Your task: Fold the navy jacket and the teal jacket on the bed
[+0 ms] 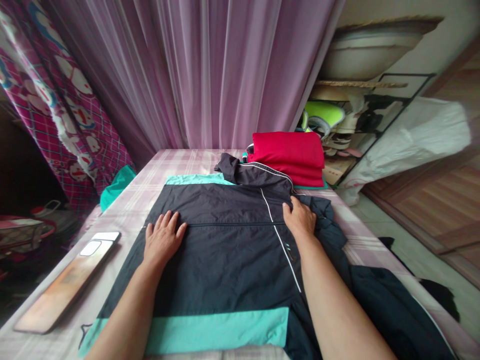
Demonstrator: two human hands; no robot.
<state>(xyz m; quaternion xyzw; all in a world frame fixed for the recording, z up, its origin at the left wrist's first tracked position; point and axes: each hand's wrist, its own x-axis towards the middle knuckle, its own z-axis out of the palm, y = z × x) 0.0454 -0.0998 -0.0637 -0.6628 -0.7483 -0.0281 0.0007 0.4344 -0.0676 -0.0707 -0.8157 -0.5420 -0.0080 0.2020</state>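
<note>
A dark jacket (pixel 225 265) with mint-green side panels and thin white piping lies spread sideways on the table, its closed zip running across and its hem to the left. My left hand (pixel 163 237) lies flat on the hem end, fingers spread. On the upper chest, by the white piping, rests my right hand (pixel 302 217), thumb and forefinger apart; its other fingers are partly hidden. Bunched dark fabric (pixel 330 230) sits just right of that hand. One sleeve (pixel 262 172) is folded at the far side, and another (pixel 390 295) stretches toward the near right.
A phone (pixel 71 280) lies face down at the table's left. Folded red cloth (pixel 288 155) is stacked at the far right of the checked tablecloth (pixel 195 157). Purple curtains (pixel 225 70) hang behind. A rack (pixel 393 125) with a basin (pixel 371 52) stands at right.
</note>
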